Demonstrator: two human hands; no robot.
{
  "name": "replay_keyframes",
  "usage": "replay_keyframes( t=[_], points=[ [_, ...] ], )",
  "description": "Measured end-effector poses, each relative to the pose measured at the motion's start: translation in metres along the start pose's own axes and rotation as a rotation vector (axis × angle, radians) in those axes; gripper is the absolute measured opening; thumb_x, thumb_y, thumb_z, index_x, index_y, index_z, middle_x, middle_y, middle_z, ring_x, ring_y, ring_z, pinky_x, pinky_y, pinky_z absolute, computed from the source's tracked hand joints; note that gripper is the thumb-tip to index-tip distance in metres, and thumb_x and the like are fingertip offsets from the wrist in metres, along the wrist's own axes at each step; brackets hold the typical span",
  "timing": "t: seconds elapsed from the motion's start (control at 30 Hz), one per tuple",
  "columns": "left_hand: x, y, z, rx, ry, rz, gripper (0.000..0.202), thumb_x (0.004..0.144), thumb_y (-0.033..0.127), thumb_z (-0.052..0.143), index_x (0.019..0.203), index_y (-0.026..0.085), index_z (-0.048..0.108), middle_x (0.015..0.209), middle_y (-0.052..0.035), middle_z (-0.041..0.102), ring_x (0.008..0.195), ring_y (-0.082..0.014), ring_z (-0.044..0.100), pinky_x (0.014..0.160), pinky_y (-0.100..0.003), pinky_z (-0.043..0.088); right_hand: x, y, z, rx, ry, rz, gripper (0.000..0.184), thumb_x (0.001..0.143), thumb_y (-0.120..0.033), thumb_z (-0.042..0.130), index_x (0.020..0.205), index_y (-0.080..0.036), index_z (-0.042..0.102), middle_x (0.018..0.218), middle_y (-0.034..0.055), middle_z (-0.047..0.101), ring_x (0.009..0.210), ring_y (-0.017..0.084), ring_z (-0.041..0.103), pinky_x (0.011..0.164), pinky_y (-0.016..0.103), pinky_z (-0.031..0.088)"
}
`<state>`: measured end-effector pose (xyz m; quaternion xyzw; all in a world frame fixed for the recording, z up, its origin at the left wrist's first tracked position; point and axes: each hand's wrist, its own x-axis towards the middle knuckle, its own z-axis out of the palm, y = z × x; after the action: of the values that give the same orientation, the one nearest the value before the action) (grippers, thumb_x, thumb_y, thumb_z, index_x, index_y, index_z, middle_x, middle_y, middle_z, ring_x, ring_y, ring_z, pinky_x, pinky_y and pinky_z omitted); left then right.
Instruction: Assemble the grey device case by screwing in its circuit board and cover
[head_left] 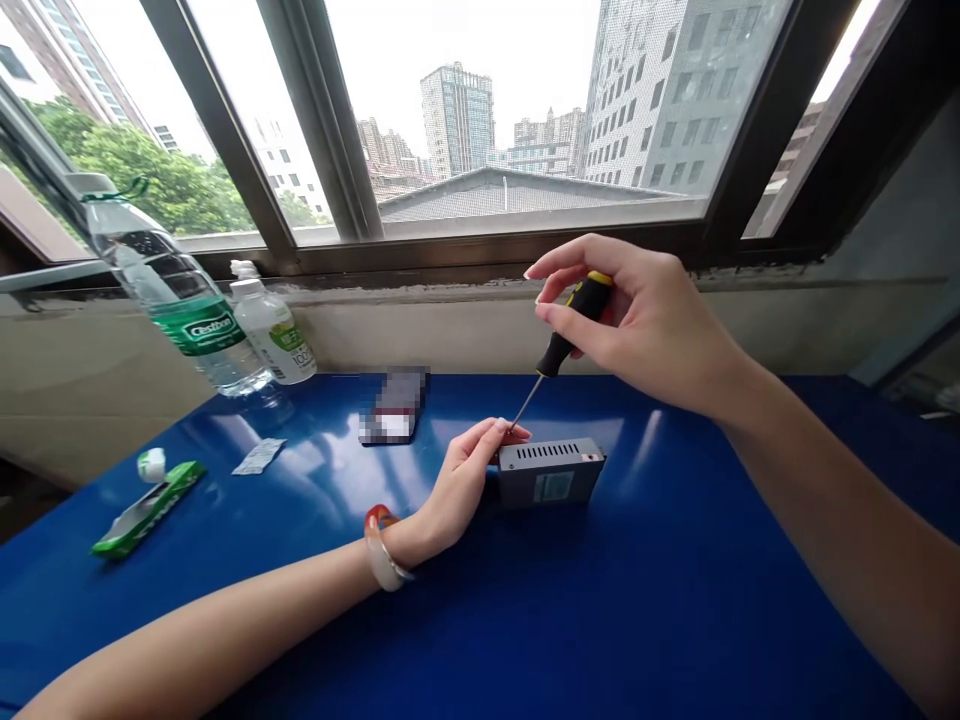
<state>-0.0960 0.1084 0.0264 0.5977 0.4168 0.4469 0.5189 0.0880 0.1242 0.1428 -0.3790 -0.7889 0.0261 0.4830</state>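
Evidently, the left hand [466,475] is steadying a grey metal box [551,472] around the middle of the blue counter [675,610], its fingers grasping the upper left corner; whether they are also pinching a screw there, I cannot tell. The box is standing on edge, slotted narrow side facing up and labelled side facing the person, probably because this pose is keeping that corner within reach from above. The right hand [649,315] is holding a black-and-yellow screwdriver [561,350] by its handle, thumb and curled fingers wrapping it loosely while the index finger is reaching out past it, a light hold that is likely allowing for turning. Its slim shaft is slanting down and leftward to the left fingers, which are perhaps guiding the tip; exactly what the tip is touching is hiding among them. A bangle [386,565] is circling the left wrist. Beyond that hand, a dark, pixelated flat object [405,395] is lying near the wall. Farther left, a silvery packet [259,456], a green carton [146,512] and a small white roll [152,464] are lying well apart from the box, while a large water bottle [195,320] and a smaller white bottle [274,335] are standing below the window, seemingly out of both arms' way
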Motion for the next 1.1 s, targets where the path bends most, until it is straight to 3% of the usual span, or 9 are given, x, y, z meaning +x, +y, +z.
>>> replay_keyframes(
  t=[0.17, 0.3, 0.4, 0.47, 0.57, 0.67, 0.77, 0.93, 1.1],
  points=[
    [-0.002, 0.002, 0.000, 0.031, 0.010, 0.018, 0.029, 0.089, 0.039, 0.052, 0.078, 0.016, 0.063, 0.077, -0.0006, 0.061, 0.072, -0.0125, 0.054, 0.068, -0.022, 0.043, 0.000, 0.000, 0.002, 0.006, 0.008, -0.002, 0.025, 0.080, -0.020, 0.063, 0.105, -0.018, 0.065, 0.085, 0.0005, 0.064, 0.050, 0.005, 0.042, 0.044, 0.021, 0.038],
    [0.003, -0.005, -0.002, 0.065, 0.047, 0.080, 0.030, 0.090, 0.042, 0.049, 0.081, 0.016, 0.061, 0.084, -0.0040, 0.066, 0.076, -0.0148, 0.060, 0.074, -0.025, 0.047, 0.000, 0.002, 0.001, -0.021, 0.027, -0.008, 0.027, 0.081, -0.021, 0.062, 0.108, -0.019, 0.064, 0.087, 0.0001, 0.065, 0.051, 0.005, 0.044, 0.044, 0.021, 0.038],
    [0.015, -0.010, -0.011, 0.386, 0.120, 0.160, 0.037, 0.096, 0.044, 0.033, 0.086, 0.016, 0.055, 0.090, -0.0073, 0.068, 0.080, -0.0165, 0.065, 0.073, -0.027, 0.049, 0.000, 0.004, -0.002, -0.060, 0.055, -0.012, 0.029, 0.082, -0.022, 0.062, 0.111, -0.021, 0.063, 0.090, 0.0004, 0.066, 0.055, 0.006, 0.047, 0.045, 0.021, 0.038],
    [0.025, -0.011, -0.020, 0.687, 0.127, 0.170, 0.043, 0.098, 0.042, 0.023, 0.079, 0.017, 0.052, 0.082, -0.0060, 0.068, 0.075, -0.0162, 0.064, 0.069, -0.027, 0.048, 0.000, 0.005, -0.003, -0.075, 0.068, -0.018, 0.030, 0.082, -0.023, 0.062, 0.112, -0.022, 0.062, 0.092, 0.0009, 0.066, 0.060, 0.008, 0.051, 0.046, 0.021, 0.039],
    [0.034, -0.010, -0.029, 0.913, 0.092, 0.156, 0.039, 0.093, 0.040, 0.037, 0.063, 0.018, 0.049, 0.063, -0.0031, 0.060, 0.068, -0.0188, 0.059, 0.067, -0.030, 0.043, -0.001, 0.004, -0.003, -0.088, 0.069, -0.034, 0.030, 0.082, -0.023, 0.061, 0.112, -0.021, 0.062, 0.091, 0.0010, 0.066, 0.057, 0.008, 0.048, 0.047, 0.022, 0.039],
    [0.034, -0.010, -0.032, 1.132, 0.070, 0.168, 0.032, 0.087, 0.030, 0.048, 0.058, 0.017, 0.052, 0.066, -0.0058, 0.061, 0.079, -0.0234, 0.057, 0.079, -0.037, 0.037, -0.002, -0.001, -0.002, -0.082, 0.057, -0.051, 0.029, 0.082, -0.022, 0.061, 0.111, -0.019, 0.062, 0.088, 0.0008, 0.065, 0.053, 0.006, 0.043, 0.048, 0.023, 0.038],
    [0.030, -0.012, -0.030, 1.282, 0.049, 0.168, 0.029, 0.087, 0.026, 0.047, 0.062, 0.017, 0.058, 0.073, -0.0092, 0.063, 0.084, -0.0255, 0.056, 0.082, -0.040, 0.034, -0.002, -0.006, -0.002, -0.069, 0.052, -0.050, 0.029, 0.082, -0.022, 0.062, 0.111, -0.018, 0.062, 0.087, 0.0010, 0.065, 0.054, 0.007, 0.043, 0.048, 0.024, 0.038],
    [0.028, -0.015, -0.030, 1.389, 0.032, 0.193, 0.030, 0.088, 0.026, 0.044, 0.067, 0.015, 0.063, 0.077, -0.0127, 0.063, 0.084, -0.0275, 0.056, 0.079, -0.041, 0.033, -0.004, -0.011, -0.002, -0.026, 0.039, -0.043, 0.029, 0.083, -0.024, 0.061, 0.111, -0.019, 0.061, 0.086, 0.0019, 0.063, 0.057, 0.008, 0.046, 0.050, 0.024, 0.039],
    [0.027, -0.014, -0.029, 1.350, 0.069, 0.243, 0.030, 0.085, 0.024, 0.047, 0.058, 0.016, 0.058, 0.069, -0.0108, 0.059, 0.079, -0.0270, 0.054, 0.078, -0.041, 0.032, -0.005, -0.014, 0.000, -0.017, 0.026, -0.050, 0.028, 0.081, -0.023, 0.063, 0.109, -0.018, 0.063, 0.086, 0.0020, 0.064, 0.054, 0.008, 0.043, 0.049, 0.024, 0.038]
  ],
)
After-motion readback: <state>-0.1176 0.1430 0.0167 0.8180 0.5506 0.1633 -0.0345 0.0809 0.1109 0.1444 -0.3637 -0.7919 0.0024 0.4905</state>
